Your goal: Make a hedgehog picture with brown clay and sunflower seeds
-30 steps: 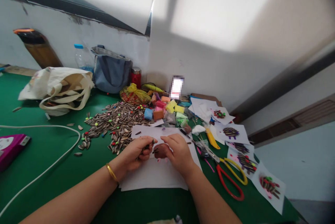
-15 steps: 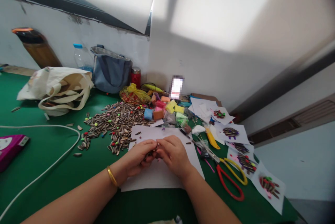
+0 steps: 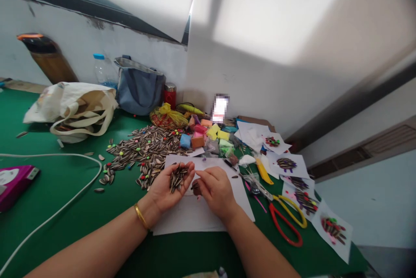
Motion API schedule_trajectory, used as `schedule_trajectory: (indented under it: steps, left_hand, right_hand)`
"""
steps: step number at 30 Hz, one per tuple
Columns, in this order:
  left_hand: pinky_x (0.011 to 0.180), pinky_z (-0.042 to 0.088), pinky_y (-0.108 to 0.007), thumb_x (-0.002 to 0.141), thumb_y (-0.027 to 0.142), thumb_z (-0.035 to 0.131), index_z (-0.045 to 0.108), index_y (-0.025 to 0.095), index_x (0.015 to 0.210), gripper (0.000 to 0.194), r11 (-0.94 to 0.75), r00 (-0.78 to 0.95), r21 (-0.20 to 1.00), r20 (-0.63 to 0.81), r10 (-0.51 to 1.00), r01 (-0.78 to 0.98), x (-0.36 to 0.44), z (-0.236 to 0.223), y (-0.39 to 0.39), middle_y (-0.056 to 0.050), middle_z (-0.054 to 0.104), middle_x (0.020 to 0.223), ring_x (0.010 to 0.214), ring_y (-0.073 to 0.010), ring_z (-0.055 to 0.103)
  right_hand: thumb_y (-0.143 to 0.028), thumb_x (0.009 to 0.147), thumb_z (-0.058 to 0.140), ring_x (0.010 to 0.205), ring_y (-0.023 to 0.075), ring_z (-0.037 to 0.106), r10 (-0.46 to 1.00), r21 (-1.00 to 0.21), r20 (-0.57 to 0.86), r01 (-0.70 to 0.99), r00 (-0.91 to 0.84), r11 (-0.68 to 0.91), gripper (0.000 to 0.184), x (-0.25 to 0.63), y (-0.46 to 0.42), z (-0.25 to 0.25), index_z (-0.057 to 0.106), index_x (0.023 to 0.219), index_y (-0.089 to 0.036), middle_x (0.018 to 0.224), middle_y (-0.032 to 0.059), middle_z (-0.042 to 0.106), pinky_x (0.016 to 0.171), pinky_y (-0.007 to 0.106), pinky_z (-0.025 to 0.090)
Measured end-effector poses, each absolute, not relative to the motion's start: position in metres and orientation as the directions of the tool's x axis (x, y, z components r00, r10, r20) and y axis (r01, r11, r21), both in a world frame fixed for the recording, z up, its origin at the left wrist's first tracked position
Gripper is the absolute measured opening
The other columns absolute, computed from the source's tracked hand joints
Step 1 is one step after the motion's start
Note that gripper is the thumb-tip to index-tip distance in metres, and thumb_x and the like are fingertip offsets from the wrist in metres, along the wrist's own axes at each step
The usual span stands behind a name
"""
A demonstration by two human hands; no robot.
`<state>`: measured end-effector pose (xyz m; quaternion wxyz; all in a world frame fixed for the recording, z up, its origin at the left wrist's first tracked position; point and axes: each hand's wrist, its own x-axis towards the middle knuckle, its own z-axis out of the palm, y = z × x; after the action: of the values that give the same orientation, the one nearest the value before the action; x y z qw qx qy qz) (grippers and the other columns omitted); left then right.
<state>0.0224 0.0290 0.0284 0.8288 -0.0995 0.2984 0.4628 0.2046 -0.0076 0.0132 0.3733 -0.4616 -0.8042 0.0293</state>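
My left hand (image 3: 165, 189) is turned palm up over the white paper (image 3: 208, 219), its fingers cupped around a small heap of striped sunflower seeds (image 3: 177, 177). Close beside it, my right hand (image 3: 216, 191) has thumb and index finger drawn together; whatever is between them is too small or hidden to make out. Under its fingertips a dark brown lump (image 3: 196, 187), which looks like modelling clay, lies on the paper, partly covered by the hand. A large pile of sunflower seeds (image 3: 146, 148) with coloured beads spreads behind my left hand.
Right of the paper lie scissors (image 3: 284, 215), a yellow-handled tool (image 3: 264, 171) and a black pen (image 3: 229, 164). Several seed-and-clay pictures (image 3: 286, 164) line the right edge. Coloured clay blocks (image 3: 212, 132) sit at the back. A white cable (image 3: 94, 178) and cloth bags (image 3: 139, 87) occupy the left.
My left hand has turned upward and uncurled, showing the seeds in its palm. My right hand has parted slightly from it, and the brown lump has come into view.
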Motion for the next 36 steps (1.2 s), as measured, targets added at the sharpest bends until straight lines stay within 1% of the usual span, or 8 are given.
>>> schedule_trajectory:
  steps: [4, 6, 11, 18, 24, 28, 33, 36]
  left_hand:
    - [0.082, 0.062, -0.039, 0.092, 0.010, 0.047, 0.062, 0.012, 0.083, 0.018, 0.584, 0.449, 0.146, -0.503, 0.739, -0.798, 0.022, 0.026, 0.027, -0.014, 0.072, 0.110, 0.103, -0.0255, 0.070]
    - [0.075, 0.063, -0.036, 0.092, 0.012, 0.048, 0.063, 0.013, 0.086, 0.016, 0.628, 0.510, 0.163, -0.449, 0.734, -0.761, 0.022, 0.024, 0.027, -0.012, 0.071, 0.112, 0.097, -0.0236, 0.072]
    - [0.057, 0.060, -0.024, 0.093, 0.014, 0.049, 0.063, 0.013, 0.083, 0.017, 0.664, 0.539, 0.206, -0.438, 0.719, -0.719, 0.026, 0.025, 0.024, -0.009, 0.074, 0.091, 0.066, -0.0143, 0.070]
    - [0.057, 0.059, -0.022, 0.095, 0.015, 0.045, 0.065, 0.009, 0.098, 0.021, 0.691, 0.574, 0.166, -0.440, 0.690, -0.704, 0.029, 0.028, 0.022, -0.009, 0.073, 0.084, 0.067, -0.0147, 0.070]
    - [0.067, 0.060, -0.024, 0.094, 0.015, 0.045, 0.064, 0.010, 0.082, 0.023, 0.681, 0.570, 0.165, -0.428, 0.701, -0.714, 0.029, 0.025, 0.022, -0.013, 0.072, 0.092, 0.078, -0.0163, 0.070]
    - [0.055, 0.056, -0.017, 0.093, 0.014, 0.048, 0.064, 0.010, 0.083, 0.019, 0.694, 0.590, 0.140, -0.425, 0.687, -0.706, 0.030, 0.018, 0.022, -0.008, 0.069, 0.079, 0.062, -0.0106, 0.065]
    - [0.048, 0.052, -0.015, 0.094, 0.013, 0.046, 0.061, 0.010, 0.078, 0.022, 0.691, 0.593, 0.086, -0.444, 0.671, -0.718, 0.031, 0.023, 0.021, -0.006, 0.066, 0.072, 0.056, -0.0094, 0.063]
    - [0.045, 0.051, -0.016, 0.095, 0.015, 0.046, 0.060, 0.012, 0.079, 0.021, 0.695, 0.585, 0.088, -0.471, 0.661, -0.714, 0.030, 0.028, 0.020, -0.004, 0.066, 0.070, 0.053, -0.0094, 0.062]
  right_hand:
    - [-0.022, 0.096, 0.053, 0.090, 0.0216, 0.057, 0.742, -0.323, 0.601, 0.758, -0.298, 0.566, 0.019, 0.195, -0.010, 0.019, 0.067, 0.109, -0.021, 0.093, 0.0063, 0.067, 0.081, 0.039, 0.040]
    - [-0.023, 0.096, 0.053, 0.090, 0.0216, 0.056, 0.741, -0.311, 0.598, 0.764, -0.306, 0.566, 0.018, 0.190, -0.010, 0.022, 0.067, 0.108, -0.021, 0.093, 0.0062, 0.066, 0.082, 0.039, 0.039]
    - [-0.025, 0.095, 0.056, 0.091, 0.0221, 0.055, 0.768, -0.287, 0.562, 0.798, -0.308, 0.530, 0.016, 0.180, -0.006, 0.019, 0.068, 0.106, -0.023, 0.095, 0.0063, 0.066, 0.082, 0.039, 0.036]
    - [-0.024, 0.095, 0.057, 0.090, 0.0220, 0.055, 0.768, -0.320, 0.561, 0.776, -0.308, 0.544, 0.016, 0.180, -0.006, 0.020, 0.068, 0.106, -0.022, 0.094, 0.0061, 0.066, 0.081, 0.039, 0.037]
    - [-0.028, 0.095, 0.058, 0.087, 0.0201, 0.056, 0.664, -0.258, 0.608, 0.683, -0.435, 0.683, 0.014, 0.175, -0.010, 0.022, 0.072, 0.096, -0.026, 0.085, 0.0032, 0.067, 0.079, 0.037, 0.038]
    - [-0.028, 0.095, 0.059, 0.087, 0.0203, 0.056, 0.681, -0.222, 0.566, 0.710, -0.464, 0.668, 0.013, 0.171, -0.007, 0.019, 0.072, 0.094, -0.026, 0.083, 0.0034, 0.067, 0.078, 0.037, 0.038]
    - [-0.028, 0.096, 0.057, 0.088, 0.0205, 0.056, 0.701, -0.262, 0.562, 0.710, -0.438, 0.654, 0.015, 0.172, -0.007, 0.020, 0.070, 0.089, -0.024, 0.085, 0.0038, 0.067, 0.079, 0.037, 0.039]
    - [-0.027, 0.095, 0.055, 0.089, 0.0202, 0.056, 0.727, -0.378, 0.575, 0.667, -0.375, 0.643, 0.015, 0.174, -0.008, 0.022, 0.069, 0.090, -0.023, 0.089, 0.0046, 0.066, 0.081, 0.036, 0.042]
